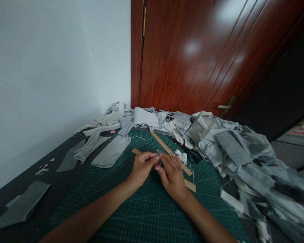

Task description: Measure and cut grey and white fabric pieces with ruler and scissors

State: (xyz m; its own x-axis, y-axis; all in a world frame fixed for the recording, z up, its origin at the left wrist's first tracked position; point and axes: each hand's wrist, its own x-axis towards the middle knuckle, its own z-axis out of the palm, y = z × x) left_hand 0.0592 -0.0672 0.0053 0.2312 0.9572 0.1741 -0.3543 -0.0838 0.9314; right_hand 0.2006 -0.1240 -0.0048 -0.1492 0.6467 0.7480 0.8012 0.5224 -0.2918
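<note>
My left hand [143, 167] and my right hand [171, 173] meet over the middle of the green cutting mat [131, 209]. Between their fingertips is a small strip of grey fabric [158, 153], pinched from both sides and mostly covered by the fingers. Two wooden rulers lie crossed beneath and behind the hands; the longer-looking ruler [160, 141] slants down to the right, and the other ruler [190, 185] passes under both hands. Right of the hands lies a pair of black-handled scissors [192, 155], beside a small white fabric scrap [181, 156].
A large heap of grey and white fabric [233, 152] covers the right side. More scraps [145, 117] are piled along the back, by the wooden door [182, 60]. Flat grey pieces [111, 152] and a folded grey cloth [25, 204] lie at left, near the white wall [53, 67].
</note>
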